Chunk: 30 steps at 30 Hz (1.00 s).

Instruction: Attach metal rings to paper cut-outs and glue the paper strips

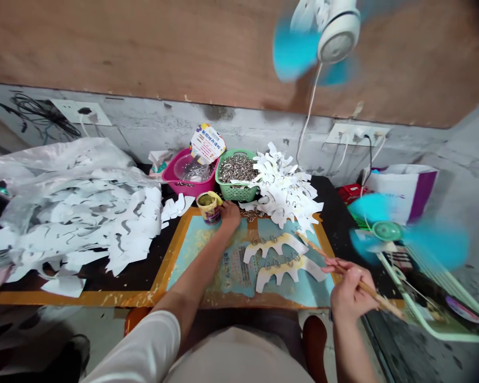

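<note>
Two hands work at the worktop point(335, 213), the right hand point(349, 290) with fingers clamped on a wooden stick point(369, 290) angled toward paper cutouts point(277, 249), the left hand point(229, 217) with fingers together against a small cup point(208, 208)

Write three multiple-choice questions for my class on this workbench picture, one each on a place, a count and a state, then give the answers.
1. Where is the green plastic basket of metal rings?
A. On the floor
B. Beside the pink plastic tub
C. On the blue printed mat

2. How many white paper cutouts lie on that mat?
A. One
B. Five
C. Two

3. What state are the blades of the upper white fan with blue blades in?
A. Spinning
B. Missing
C. Folded

Answers:
1. B: the basket stands right next to the tub.
2. C: two lie side by side.
3. A: the blades show as a blur.
</note>
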### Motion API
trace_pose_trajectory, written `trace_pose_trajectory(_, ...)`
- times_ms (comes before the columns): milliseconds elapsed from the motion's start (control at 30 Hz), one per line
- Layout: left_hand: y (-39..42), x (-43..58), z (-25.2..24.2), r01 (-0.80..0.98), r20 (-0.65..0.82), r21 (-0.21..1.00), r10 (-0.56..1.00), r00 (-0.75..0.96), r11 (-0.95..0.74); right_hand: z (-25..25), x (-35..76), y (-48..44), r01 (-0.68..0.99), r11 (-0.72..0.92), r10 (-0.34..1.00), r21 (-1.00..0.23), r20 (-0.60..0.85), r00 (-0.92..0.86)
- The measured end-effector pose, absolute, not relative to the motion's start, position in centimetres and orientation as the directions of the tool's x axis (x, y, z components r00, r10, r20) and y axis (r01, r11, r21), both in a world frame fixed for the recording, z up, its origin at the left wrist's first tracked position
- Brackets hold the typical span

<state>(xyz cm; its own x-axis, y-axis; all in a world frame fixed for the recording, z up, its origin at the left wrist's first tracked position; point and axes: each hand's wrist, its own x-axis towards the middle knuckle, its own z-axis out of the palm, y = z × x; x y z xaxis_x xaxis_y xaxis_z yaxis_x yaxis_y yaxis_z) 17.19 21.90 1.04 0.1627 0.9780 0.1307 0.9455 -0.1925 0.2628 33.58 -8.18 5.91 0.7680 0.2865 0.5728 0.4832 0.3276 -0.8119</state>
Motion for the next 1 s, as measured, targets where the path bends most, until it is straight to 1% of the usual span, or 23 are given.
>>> trace_pose_trajectory(100,21.5,17.6,1.2,0.947,0.129,0.255,0.977,0.17,-0.198,6.2,33.3,-8.3,0.484,0.328,0.271,-0.811,0.571,0.775)
trace_pose_trajectory(233,20.3,16.7,1.6,0.927,0.117,0.272,0.965,0.235,-0.258,6.6,33.4,-8.8,0.484,0.324,0.262,-0.813,0.568,0.78)
trace_pose_trajectory(333,19.5,15.7,2.0,0.888,0.115,0.311,0.941,0.32,-0.34,6.7,33.5,-8.9,0.488,0.342,0.252,-0.803,0.579,0.776)
trace_pose_trajectory(400,18.9,15.6,2.4,0.832,0.127,0.349,0.902,0.414,-0.431,6.7,33.4,-8.8,0.489,0.343,0.248,-0.802,0.58,0.776)
trace_pose_trajectory(500,17.7,16.8,2.9,0.685,0.149,0.403,0.782,0.605,-0.607,6.6,33.1,-8.4,0.495,0.335,0.254,-0.802,0.583,0.772)
trace_pose_trajectory(600,16.5,19.0,3.3,0.398,0.192,0.484,0.539,0.82,-0.779,6.5,32.8,-8.1,0.499,0.342,0.254,-0.796,0.589,0.767)
trace_pose_trajectory(667,16.0,20.4,3.5,0.21,0.215,0.519,0.364,0.906,-0.829,6.6,32.8,-8.1,0.505,0.352,0.241,-0.788,0.598,0.765)
trace_pose_trajectory(700,15.8,21.0,3.6,0.152,0.212,0.521,0.3,0.93,-0.84,6.6,32.8,-8.2,0.51,0.357,0.235,-0.783,0.604,0.762)
trace_pose_trajectory(767,15.6,22.0,3.8,0.111,0.17,0.506,0.225,0.959,-0.856,6.7,33.0,-8.5,0.515,0.366,0.229,-0.775,0.611,0.757)
trace_pose_trajectory(833,15.4,22.6,3.8,0.104,0.125,0.489,0.187,0.974,-0.866,6.8,33.2,-8.9,0.522,0.362,0.223,-0.772,0.615,0.756)
trace_pose_trajectory(933,15.1,23.0,3.7,0.106,0.086,0.48,0.167,0.982,-0.871,7.1,33.4,-9.4,0.537,0.338,0.203,-0.773,0.617,0.76)
trace_pose_trajectory(1000,14.9,23.1,3.6,0.107,0.088,0.476,0.168,0.982,-0.873,7.2,33.5,-9.5,0.542,0.327,0.188,-0.774,0.615,0.766)
